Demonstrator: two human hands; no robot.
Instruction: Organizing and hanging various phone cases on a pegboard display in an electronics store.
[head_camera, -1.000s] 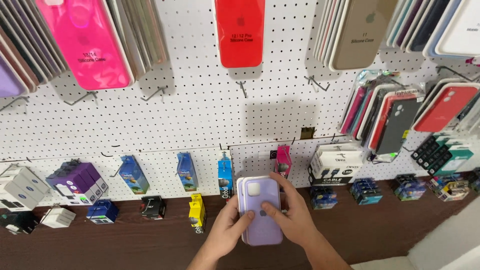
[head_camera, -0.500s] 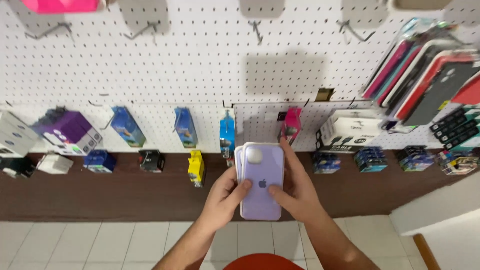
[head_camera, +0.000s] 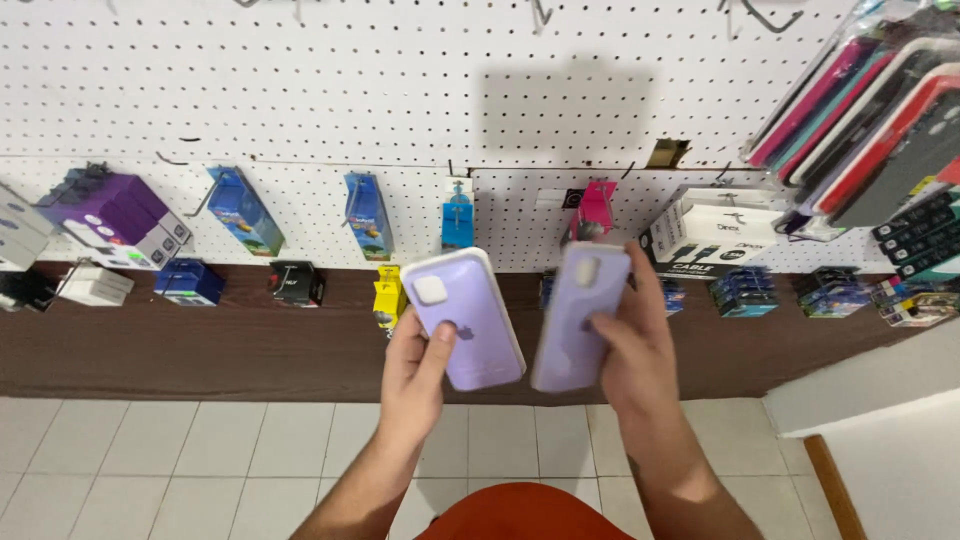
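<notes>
My left hand holds a lilac phone case in a white-edged package, tilted a little to the left. My right hand holds a second lilac phone case, tilted to the right. The two cases sit side by side, slightly apart, in front of a white pegboard wall. Both camera cut-outs point up.
Small boxed accessories hang on the pegboard: purple boxes, blue packs, a pink pack, white cable boxes. Coloured phone cases hang at upper right. A brown strip and tiled floor lie below.
The stacked lilac cases have been split: one went left with my left hand, the other right with my right hand. The view has tilted further down.
</notes>
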